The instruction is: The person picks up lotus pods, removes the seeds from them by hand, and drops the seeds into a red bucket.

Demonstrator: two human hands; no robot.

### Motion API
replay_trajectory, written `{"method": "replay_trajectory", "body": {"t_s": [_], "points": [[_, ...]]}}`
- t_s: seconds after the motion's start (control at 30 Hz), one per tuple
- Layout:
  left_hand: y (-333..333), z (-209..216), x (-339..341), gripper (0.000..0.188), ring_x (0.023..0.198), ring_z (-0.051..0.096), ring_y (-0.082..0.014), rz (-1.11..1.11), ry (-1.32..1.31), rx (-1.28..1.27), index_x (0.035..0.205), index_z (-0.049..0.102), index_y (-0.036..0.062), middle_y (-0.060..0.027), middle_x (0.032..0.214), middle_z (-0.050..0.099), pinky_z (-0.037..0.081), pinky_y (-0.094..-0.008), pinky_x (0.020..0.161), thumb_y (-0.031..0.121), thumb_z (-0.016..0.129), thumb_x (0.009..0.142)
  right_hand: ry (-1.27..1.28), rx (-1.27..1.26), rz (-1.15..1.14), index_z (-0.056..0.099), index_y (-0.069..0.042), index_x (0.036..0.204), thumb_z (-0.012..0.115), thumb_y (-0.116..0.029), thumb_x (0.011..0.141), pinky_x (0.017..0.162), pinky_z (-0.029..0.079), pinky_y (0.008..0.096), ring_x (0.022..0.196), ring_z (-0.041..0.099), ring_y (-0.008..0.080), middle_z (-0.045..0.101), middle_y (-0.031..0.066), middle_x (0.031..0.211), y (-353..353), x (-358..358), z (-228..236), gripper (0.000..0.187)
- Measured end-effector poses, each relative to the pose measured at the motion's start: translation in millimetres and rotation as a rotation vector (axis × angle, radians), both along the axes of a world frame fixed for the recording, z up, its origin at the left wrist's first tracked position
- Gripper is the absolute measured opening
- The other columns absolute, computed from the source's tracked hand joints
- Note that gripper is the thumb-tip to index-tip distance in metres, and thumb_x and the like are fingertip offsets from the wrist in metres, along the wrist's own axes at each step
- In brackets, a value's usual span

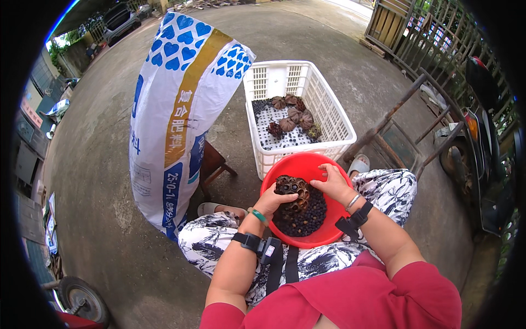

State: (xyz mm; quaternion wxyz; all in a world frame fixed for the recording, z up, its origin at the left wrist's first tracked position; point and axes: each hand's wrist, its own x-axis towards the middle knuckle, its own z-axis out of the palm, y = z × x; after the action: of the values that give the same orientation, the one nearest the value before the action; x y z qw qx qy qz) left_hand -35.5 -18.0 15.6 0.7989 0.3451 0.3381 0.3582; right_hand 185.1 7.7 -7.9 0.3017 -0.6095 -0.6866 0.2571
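Observation:
In my left hand (269, 200) I hold a dried brown lotus seed pod (300, 204), its holes facing up, with dark seeds in some of them. My thumb lies across the pod's face. Close to the pod's right side is my right hand (335, 185), its fingers apart and its thumb reaching toward the pod's edge; whether it touches is hard to tell. Beneath both hands a red plastic basin (334, 223) sits at my lap. Many loose dark lotus seeds (313, 220) lie in it, a few of them paler.
Beyond the basin stands a white plastic crate (335, 123) with several dried pods (294, 116) and scattered seeds. A tall white woven sack (159, 126) stands at left, beside a wooden stool (213, 164). A metal-framed chair (392, 123) and a motorcycle (457, 159) are at right.

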Motion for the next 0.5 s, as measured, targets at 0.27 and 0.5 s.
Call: {"method": "replay_trajectory", "body": {"t_s": [0.27, 0.5], "points": [[0, -7, -4, 0.043, 0.091, 0.055, -0.0147, 0.006, 0.017, 0.093, 0.108, 0.052, 0.002, -0.0046, 0.098, 0.059, 0.041, -0.0272, 0.083, 0.006, 0.068, 0.069, 0.674, -0.577, 0.35, 0.053, 0.005, 0.104, 0.058, -0.011, 0.08, 0.072, 0.046, 0.0243, 0.079, 0.057, 0.012, 0.06, 0.0071, 0.089, -10, -32, 39, 0.029], [1, -17, 0, 0.035, 0.089, 0.056, -0.0152, -0.059, 0.046, -0.004, 0.105, 0.054, 0.0005, -0.0055, 0.097, 0.06, 0.042, -0.0276, 0.082, 0.007, 0.065, 0.072, 0.534, -0.568, 0.371, 0.058, 0.005, 0.094, 0.057, -0.007, 0.077, 0.07, 0.046, 0.024, 0.074, 0.057, 0.0119, 0.061, 0.0062, 0.083, -10, -29, 39, 0.02]]}}
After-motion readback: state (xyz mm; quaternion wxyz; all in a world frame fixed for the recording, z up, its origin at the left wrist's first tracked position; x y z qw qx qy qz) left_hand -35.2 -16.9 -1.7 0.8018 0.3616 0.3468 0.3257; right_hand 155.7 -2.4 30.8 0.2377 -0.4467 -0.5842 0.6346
